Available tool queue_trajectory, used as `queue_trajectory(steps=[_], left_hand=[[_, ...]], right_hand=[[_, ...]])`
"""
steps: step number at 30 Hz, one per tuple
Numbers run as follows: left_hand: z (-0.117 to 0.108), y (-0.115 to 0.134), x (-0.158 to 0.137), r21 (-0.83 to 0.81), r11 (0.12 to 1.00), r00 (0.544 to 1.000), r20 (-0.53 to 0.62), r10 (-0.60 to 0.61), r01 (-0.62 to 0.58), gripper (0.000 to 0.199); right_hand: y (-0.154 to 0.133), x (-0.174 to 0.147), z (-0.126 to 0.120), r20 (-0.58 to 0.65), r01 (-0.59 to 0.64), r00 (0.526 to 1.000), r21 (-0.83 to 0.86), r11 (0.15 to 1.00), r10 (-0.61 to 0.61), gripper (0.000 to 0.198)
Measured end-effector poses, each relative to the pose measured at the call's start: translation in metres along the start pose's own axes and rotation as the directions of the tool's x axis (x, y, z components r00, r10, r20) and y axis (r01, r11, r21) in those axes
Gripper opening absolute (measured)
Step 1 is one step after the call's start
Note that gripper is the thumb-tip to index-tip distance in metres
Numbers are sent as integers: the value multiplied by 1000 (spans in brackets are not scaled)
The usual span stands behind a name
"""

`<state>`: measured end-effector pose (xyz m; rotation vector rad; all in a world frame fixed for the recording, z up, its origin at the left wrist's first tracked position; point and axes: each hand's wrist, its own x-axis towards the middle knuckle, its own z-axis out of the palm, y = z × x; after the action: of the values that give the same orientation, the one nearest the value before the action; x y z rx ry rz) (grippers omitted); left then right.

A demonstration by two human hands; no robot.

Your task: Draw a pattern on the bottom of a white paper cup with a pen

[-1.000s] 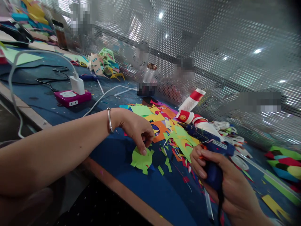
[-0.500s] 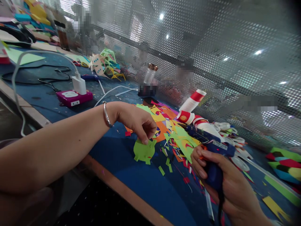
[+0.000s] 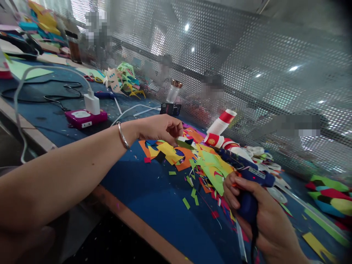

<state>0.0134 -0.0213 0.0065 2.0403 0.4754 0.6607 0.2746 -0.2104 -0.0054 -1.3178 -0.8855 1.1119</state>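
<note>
My left hand (image 3: 166, 128), with a silver bangle (image 3: 123, 135) at the wrist, pinches a green paper cutout (image 3: 184, 144). The cutout is seen nearly edge-on, raised over the pile of coloured paper scraps (image 3: 170, 153). My right hand (image 3: 255, 205) is wrapped round the handle of a blue hot glue gun (image 3: 249, 172), a finger at its orange trigger (image 3: 235, 175). Its nozzle points left toward the scraps and the paper cups. A clear glue stick (image 3: 297, 196) appears to stick out behind it. Small green paper strips (image 3: 186, 203) lie on the blue tabletop (image 3: 154, 198).
Red and white paper cups (image 3: 221, 123) lie along a perforated metal screen (image 3: 236, 73). A lidded jar (image 3: 174, 91) stands on a dark box (image 3: 169, 109). On the left is a magenta power adapter (image 3: 86, 118) with a white plug (image 3: 91, 103) and cables. A coloured paper ball (image 3: 330, 194) sits far right.
My left hand has lifted the green paper cutout off the tabletop, up and slightly away, and tilted it edge-on. My right hand stays round the hot glue gun. The view has shifted slightly.
</note>
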Motion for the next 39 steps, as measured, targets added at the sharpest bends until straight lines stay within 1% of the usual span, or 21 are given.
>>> queue_trajectory(steps=[2,4,5,7,10,12,15,19,22,25,28,30,31,32,33,34,35,36,37,38,39], left_hand=[[6,-1,2,73,989,989,-72,133,-128,22],[12,0,4,205,948,953,-126,274,-246,17],[14,2,4,287,911,929,-137,345,-296,14],[20,7,3,423,825,874,-137,467,-375,11],[32,16,0,514,722,806,-94,584,-463,16],[42,21,-2,568,656,774,-51,631,-497,16],[59,26,-3,668,548,738,4,675,-504,10],[73,29,-4,740,439,708,69,703,-509,19],[77,30,-6,766,380,687,109,718,-519,20],[77,31,-9,788,327,679,152,718,-522,20],[78,33,-12,797,288,668,184,721,-531,17],[80,35,-13,791,278,654,194,732,-546,15],[81,35,-13,782,292,651,183,737,-550,16],[82,35,-13,764,332,652,150,743,-554,17],[83,35,-12,726,404,660,90,746,-556,20],[84,35,-11,659,515,685,-1,729,-548,24],[85,33,-10,546,656,734,-105,671,-521,29],[85,32,-8,378,797,802,-194,566,-471,33],[86,30,-6,168,906,875,-243,419,-388,37],[86,27,-4,-51,960,940,-223,258,-275,40],[87,25,-2,-238,960,981,-157,110,-146,44]], right_hand=[[0,0,1,-15,-2,1000,20,1000,2,21],[0,0,2,-32,7,999,43,999,-5,20],[0,1,3,-42,13,999,55,998,-11,21],[-1,2,4,-66,27,998,81,996,-22,23],[-1,4,4,-116,29,993,128,991,-14,26],[0,4,3,-157,29,988,152,988,-5,31],[2,2,3,-210,39,978,162,986,-4,36],[3,-1,6,-230,46,973,139,989,-13,45],[3,-3,10,-226,55,974,106,993,-29,45],[5,-4,12,-217,55,975,74,996,-37,43],[6,-3,14,-193,47,980,46,998,-38,43],[7,-3,15,-179,47,983,24,999,-42,42],[7,-3,15,-177,50,983,14,999,-47,41],[8,-3,14,-175,57,983,3,998,-55,40],[8,-3,14,-176,65,982,-8,998,-66,39],[8,-3,14,-177,75,981,-20,997,-77,39],[8,-3,14,-179,85,980,-31,996,-89,39],[8,-3,13,-181,96,978,-42,995,-102,39],[8,-3,13,-183,107,976,-52,993,-114,39],[9,-3,13,-185,116,975,-61,991,-126,38],[9,-4,12,-185,124,973,-70,990,-135,37]])
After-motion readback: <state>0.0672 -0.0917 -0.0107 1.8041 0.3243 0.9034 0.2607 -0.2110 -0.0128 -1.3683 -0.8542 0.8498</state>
